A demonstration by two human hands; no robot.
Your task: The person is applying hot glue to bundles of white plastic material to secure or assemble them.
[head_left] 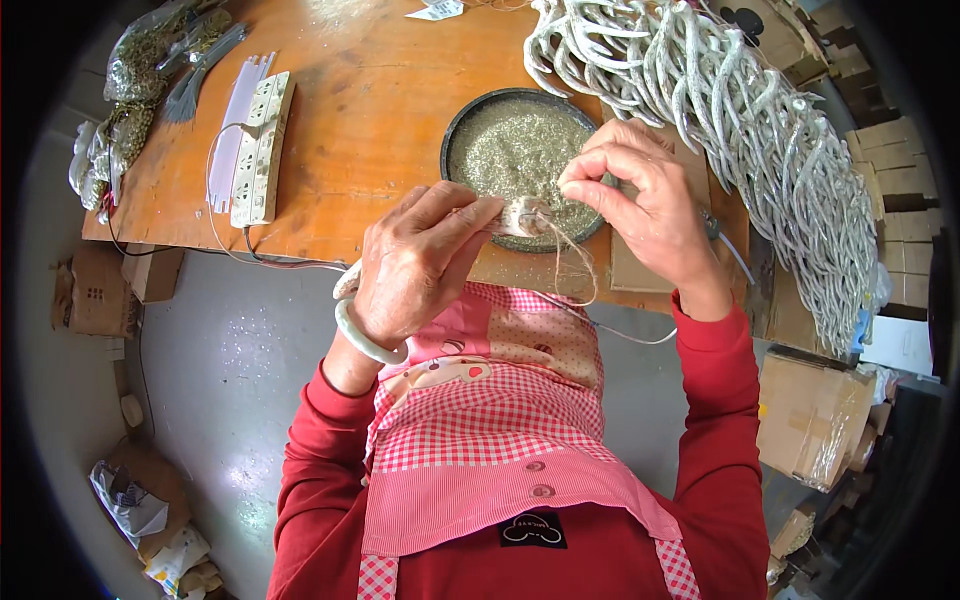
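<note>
Both hands are up over the near edge of the desk (pixel 380 130), meeting right above the round dark tray (pixel 470 110) of fine glittery grains. The left hand (pixel 415 260) has its fingers closed, thumb and forefinger pinched on a small silvery-white piece (pixel 522 216), which sits between the two hands, just over the tray's near rim. The right hand (pixel 640 195) comes in from the right, its fingertips curled in a tight pinch on the far end of that same piece. A thin tan string (pixel 580 265) loops down from the piece and hangs in front of the checked pink apron (pixel 490 420); whether the right fingers grip the string too, I cannot tell. A pale bangle (pixel 365 342) rides on the left wrist, red sleeves behind both hands.

Far right on the desk, a big heap of glittery silver-white curved pieces (pixel 730 110) spills toward the right edge, touching the tray's far side. Over on the left of the desk lies a white power strip (pixel 262 150) with its cable trailing off the near edge, a white plastic strip just beside it. At the far left corner sit clear bags of greenish material (pixel 150 60). Cardboard boxes (pixel 810 410) stand on the floor to the right, another box (pixel 95 290) under the left end of the desk.
</note>
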